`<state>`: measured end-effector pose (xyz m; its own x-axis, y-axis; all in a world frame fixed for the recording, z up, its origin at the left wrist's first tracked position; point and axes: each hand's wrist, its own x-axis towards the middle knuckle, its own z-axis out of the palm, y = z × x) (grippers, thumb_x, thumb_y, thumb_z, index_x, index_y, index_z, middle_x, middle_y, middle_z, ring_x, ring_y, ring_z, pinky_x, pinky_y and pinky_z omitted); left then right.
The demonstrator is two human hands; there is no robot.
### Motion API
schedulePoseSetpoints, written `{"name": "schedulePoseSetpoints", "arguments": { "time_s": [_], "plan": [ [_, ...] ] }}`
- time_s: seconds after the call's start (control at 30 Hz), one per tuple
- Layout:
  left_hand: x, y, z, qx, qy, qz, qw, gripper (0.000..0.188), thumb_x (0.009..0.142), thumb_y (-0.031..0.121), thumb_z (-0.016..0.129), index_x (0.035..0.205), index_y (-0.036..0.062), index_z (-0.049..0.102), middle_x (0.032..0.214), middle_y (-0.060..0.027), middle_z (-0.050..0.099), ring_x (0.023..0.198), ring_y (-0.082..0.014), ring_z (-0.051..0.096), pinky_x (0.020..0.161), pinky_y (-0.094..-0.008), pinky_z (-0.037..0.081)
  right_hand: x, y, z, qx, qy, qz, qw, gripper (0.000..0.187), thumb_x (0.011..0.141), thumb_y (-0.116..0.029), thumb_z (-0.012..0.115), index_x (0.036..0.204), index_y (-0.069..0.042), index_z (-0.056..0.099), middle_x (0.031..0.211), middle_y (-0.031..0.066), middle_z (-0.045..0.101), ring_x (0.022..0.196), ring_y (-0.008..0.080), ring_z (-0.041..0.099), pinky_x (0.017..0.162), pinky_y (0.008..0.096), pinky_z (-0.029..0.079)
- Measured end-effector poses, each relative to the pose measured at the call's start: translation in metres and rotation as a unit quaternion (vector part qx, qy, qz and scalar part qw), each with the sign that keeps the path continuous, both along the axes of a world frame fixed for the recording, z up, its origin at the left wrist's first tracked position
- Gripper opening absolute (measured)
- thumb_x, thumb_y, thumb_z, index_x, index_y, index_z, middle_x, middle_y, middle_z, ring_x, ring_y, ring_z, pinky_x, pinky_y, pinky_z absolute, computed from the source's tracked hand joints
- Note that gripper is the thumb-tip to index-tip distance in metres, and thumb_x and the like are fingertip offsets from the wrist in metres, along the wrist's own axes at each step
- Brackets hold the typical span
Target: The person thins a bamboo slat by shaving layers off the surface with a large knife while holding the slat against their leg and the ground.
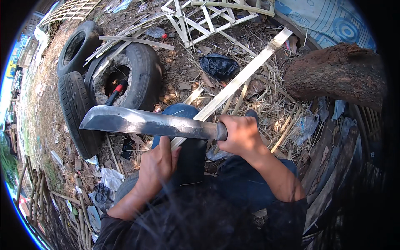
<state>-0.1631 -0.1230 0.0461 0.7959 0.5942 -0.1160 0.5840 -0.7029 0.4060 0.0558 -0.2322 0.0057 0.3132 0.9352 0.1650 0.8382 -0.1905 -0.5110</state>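
Note:
My right hand [239, 133] is closed round the dark handle of a broad machete [146, 121], whose blade reaches out to the left. The blade lies across a long pale bamboo strip [241, 79] that slants from my lap up to the far right. Just below the blade, my left hand [156, 164] grips the near end of that strip, its index finger stretched up by the blade. The strip passes over my bent knee [179, 110] in dark trousers. Whether the edge bites into the bamboo, I cannot tell.
Old tyres [143, 75] stand at the left, with bamboo slats [137, 39] across one. A bamboo lattice [208, 21] lies at the far side. On the right is a thick log [335, 73]. A black plastic bag [218, 66] and litter cover the ground.

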Motion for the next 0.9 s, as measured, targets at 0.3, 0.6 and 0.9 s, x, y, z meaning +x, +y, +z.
{"name": "schedulePoseSetpoints", "arguments": {
  "time_s": [0.3,0.6,0.9],
  "plan": [
    [0.001,0.005,0.002,-0.017,-0.024,-0.001,1.000,0.024,0.094,0.021,0.057,0.093,0.0014,0.043,0.062,-0.0207,0.057,0.055,-0.0419,0.059,0.047,-0.0490,0.045,0.025,0.001,0.012,-0.047,-0.012,-0.009,0.999,0.035,0.053,-0.018,0.077,0.081,-0.005,0.060,0.074,0.0114,0.065,0.069,0.0317,0.065,0.064,0.0409,0.052],
    [0.002,0.009,0.006,-0.009,0.004,-0.005,1.000,0.029,0.096,0.029,0.055,0.091,0.0023,0.043,0.062,-0.0169,0.060,0.054,-0.0370,0.061,0.047,-0.0462,0.048,0.043,-0.008,0.018,-0.028,-0.091,-0.045,0.994,0.037,0.048,-0.015,0.078,0.076,-0.005,0.057,0.073,0.0106,0.063,0.070,0.0308,0.065,0.064,0.0400,0.052],
    [-0.016,0.022,0.004,-0.021,-0.005,0.005,1.000,0.026,0.093,0.022,0.057,0.095,0.0004,0.044,0.062,-0.0213,0.057,0.056,-0.0424,0.059,0.049,-0.0499,0.045,0.121,-0.051,0.021,-0.069,-0.141,-0.259,0.953,0.024,0.060,-0.013,0.072,0.077,-0.006,0.057,0.073,0.0138,0.064,0.071,0.0371,0.064,0.064,0.0458,0.049]
  ]
}}
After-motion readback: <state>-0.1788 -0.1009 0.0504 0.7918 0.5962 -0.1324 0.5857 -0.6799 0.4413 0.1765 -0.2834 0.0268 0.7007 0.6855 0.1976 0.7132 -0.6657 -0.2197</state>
